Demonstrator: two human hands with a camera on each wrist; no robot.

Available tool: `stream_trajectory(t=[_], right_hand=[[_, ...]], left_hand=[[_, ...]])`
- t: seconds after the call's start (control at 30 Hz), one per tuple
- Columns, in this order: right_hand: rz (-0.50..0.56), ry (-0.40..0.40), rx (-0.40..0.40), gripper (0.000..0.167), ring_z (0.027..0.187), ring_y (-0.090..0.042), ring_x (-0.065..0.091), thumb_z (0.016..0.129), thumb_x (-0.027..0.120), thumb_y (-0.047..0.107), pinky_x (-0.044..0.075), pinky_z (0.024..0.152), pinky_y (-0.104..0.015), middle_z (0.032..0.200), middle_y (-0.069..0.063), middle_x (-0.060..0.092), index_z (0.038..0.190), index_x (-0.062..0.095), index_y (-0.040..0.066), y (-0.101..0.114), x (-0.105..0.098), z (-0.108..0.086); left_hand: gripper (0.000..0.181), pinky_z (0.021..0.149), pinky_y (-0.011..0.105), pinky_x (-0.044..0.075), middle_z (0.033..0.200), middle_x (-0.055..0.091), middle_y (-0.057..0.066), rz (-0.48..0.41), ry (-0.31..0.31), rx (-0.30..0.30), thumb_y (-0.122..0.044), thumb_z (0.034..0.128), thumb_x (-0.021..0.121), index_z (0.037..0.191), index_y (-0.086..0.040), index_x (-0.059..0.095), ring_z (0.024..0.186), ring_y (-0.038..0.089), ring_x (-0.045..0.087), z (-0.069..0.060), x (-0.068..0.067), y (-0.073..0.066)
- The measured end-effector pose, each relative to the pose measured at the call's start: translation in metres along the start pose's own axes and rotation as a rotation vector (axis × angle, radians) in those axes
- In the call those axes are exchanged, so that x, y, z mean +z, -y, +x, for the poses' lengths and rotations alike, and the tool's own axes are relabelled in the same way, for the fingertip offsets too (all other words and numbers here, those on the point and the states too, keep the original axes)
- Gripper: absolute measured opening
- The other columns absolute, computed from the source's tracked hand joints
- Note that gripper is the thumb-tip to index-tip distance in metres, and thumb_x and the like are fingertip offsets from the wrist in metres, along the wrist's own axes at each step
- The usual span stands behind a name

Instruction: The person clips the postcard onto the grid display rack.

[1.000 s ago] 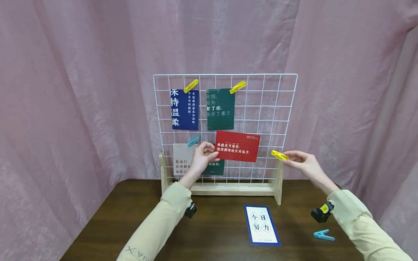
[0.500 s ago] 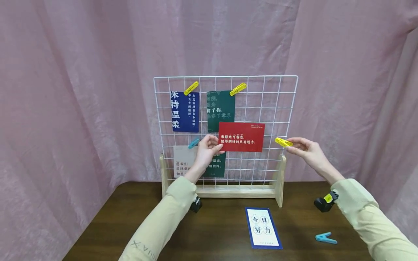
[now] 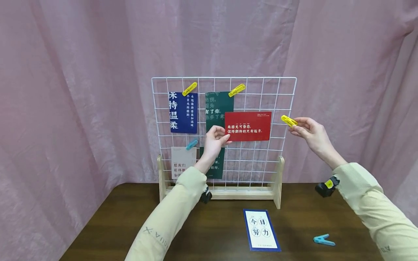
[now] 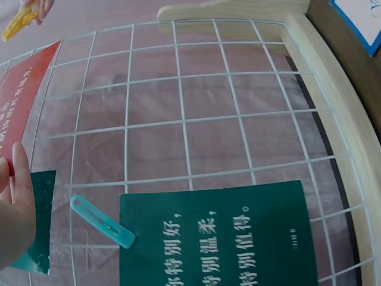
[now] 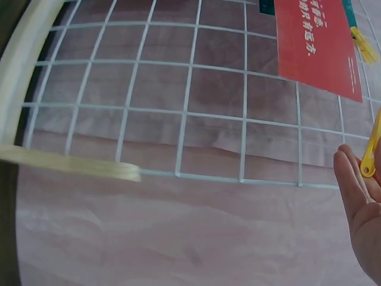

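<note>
My left hand [image 3: 215, 142] pinches the left edge of a red card [image 3: 248, 126] with white writing, held in front of the white wire grid [image 3: 258, 159]. The card overlaps the lower right of a green card [image 3: 219, 103] hanging behind it. At the grid's right edge, my right hand [image 3: 311, 135] pinches a yellow clothespin [image 3: 289, 121] between thumb and fingers. The right wrist view shows the same yellow clothespin [image 5: 370, 158] at its right side, apart from the red card [image 5: 318, 47]. In the left wrist view, the left hand [image 4: 16, 205] is partly cut off.
A blue card [image 3: 183, 112] and a pale card [image 3: 184, 159] hang left on the grid; another green card [image 3: 215, 168] hangs behind my left arm. Yellow and blue clothespins [image 3: 192, 144] hold cards. A blue-bordered card [image 3: 262, 230] and a blue clothespin [image 3: 324, 240] lie on the table [image 3: 130, 217].
My left hand has carried the red card up and to the right, from the lower grid to beside the upper green card. My right hand has risen with the yellow clothespin.
</note>
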State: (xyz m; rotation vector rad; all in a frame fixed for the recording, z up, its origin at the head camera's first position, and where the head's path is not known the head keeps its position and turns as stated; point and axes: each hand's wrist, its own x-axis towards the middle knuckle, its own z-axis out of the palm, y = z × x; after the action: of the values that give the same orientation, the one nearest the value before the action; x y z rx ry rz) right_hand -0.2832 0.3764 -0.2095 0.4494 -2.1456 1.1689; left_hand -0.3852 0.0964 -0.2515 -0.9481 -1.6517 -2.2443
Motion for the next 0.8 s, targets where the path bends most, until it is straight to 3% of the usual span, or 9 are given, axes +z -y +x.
stream_trajectory(t=[0.27, 0.53, 0.63, 0.8], right_hand=[[-0.159, -0.048, -0.016, 0.029, 0.077, -0.001, 0.058, 0.088, 0.058, 0.004, 0.044, 0.069, -0.013, 0.098, -0.019, 0.061, 0.113, 0.052, -0.008, 0.012, -0.002, 0.014], [-0.382, -0.137, -0.152, 0.022, 0.068, 0.010, 0.048, 0.081, 0.065, -0.003, 0.037, 0.062, -0.011, 0.089, -0.019, 0.061, 0.102, 0.061, -0.006, 0.028, -0.002, 0.034], [-0.429, -0.158, -0.192, 0.022, 0.070, 0.000, 0.049, 0.080, 0.064, -0.006, 0.036, 0.061, -0.011, 0.089, -0.016, 0.059, 0.101, 0.062, -0.006, 0.034, -0.004, 0.043], [-0.478, -0.129, -0.247, 0.020, 0.076, -0.022, 0.052, 0.082, 0.062, -0.006, 0.036, 0.062, -0.010, 0.090, -0.016, 0.057, 0.102, 0.062, -0.008, 0.040, -0.004, 0.059]], left_hand=[[0.016, 0.066, 0.034, 0.051, 0.075, 0.050, 0.010, 0.018, -0.030, 0.015, 0.013, 0.0816, 0.057, 0.092, 0.007, 0.047, 0.068, 0.018, 0.053, 0.011, 0.009, 0.000], [0.015, 0.066, 0.034, 0.051, 0.077, 0.052, 0.012, 0.044, -0.068, -0.008, 0.012, 0.0813, 0.059, 0.092, 0.007, 0.049, 0.070, 0.020, 0.054, 0.022, 0.018, -0.005], [0.016, 0.066, 0.035, 0.051, 0.079, 0.053, 0.015, 0.059, -0.063, -0.013, 0.010, 0.0814, 0.060, 0.093, 0.008, 0.049, 0.073, 0.026, 0.056, 0.025, 0.024, -0.006], [0.017, 0.069, 0.039, 0.051, 0.080, 0.054, 0.016, 0.073, -0.062, -0.011, 0.010, 0.0808, 0.061, 0.093, 0.008, 0.049, 0.075, 0.029, 0.058, 0.030, 0.032, -0.005]])
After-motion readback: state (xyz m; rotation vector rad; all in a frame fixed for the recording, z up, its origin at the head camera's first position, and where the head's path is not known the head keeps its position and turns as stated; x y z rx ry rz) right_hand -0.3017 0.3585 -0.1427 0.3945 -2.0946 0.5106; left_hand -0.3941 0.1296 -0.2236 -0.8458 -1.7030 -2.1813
